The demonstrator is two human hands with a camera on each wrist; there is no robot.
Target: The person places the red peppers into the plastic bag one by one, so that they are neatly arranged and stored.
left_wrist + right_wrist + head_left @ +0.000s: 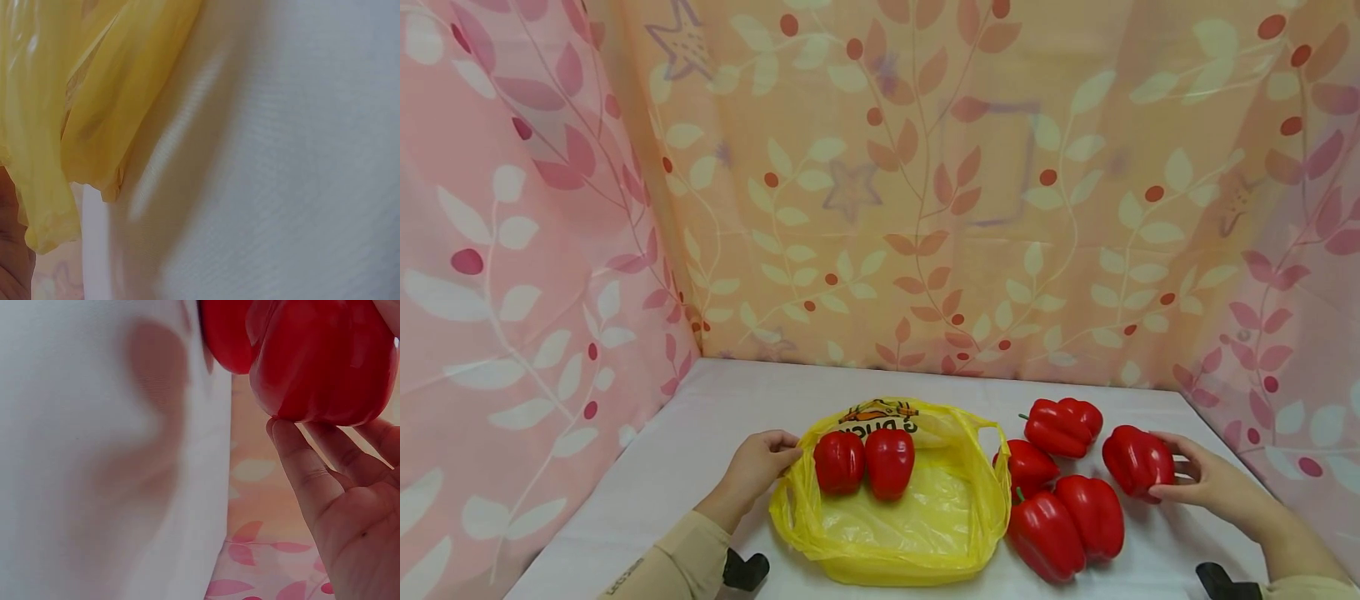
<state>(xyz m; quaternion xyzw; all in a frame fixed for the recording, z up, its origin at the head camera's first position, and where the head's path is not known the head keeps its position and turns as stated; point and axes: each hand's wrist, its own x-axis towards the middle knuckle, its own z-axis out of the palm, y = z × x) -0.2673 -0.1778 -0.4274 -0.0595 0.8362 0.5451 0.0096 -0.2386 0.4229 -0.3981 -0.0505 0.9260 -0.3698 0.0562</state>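
A yellow plastic bag (902, 573) lies spread on the table with its mouth open upward. Inside, toward its left back, two red bell peppers (890, 463) sit side by side. My left hand (754, 472) pinches the bag's left rim; the left wrist view shows yellow folds (119, 106) hanging beside the palm. Out on the right, my right hand (1206, 477) holds another red bell pepper (1137, 463) between thumb and fingers. In the right wrist view the fingertips meet that pepper's lower side, and a shadow falls on the white tablecloth.
Several more red bell peppers (1063, 427) cluster between the bag and my right hand, some right against the bag's right side. White cloth (730, 392) covers the table. Patterned curtains (925, 292) enclose it at the back and both sides.
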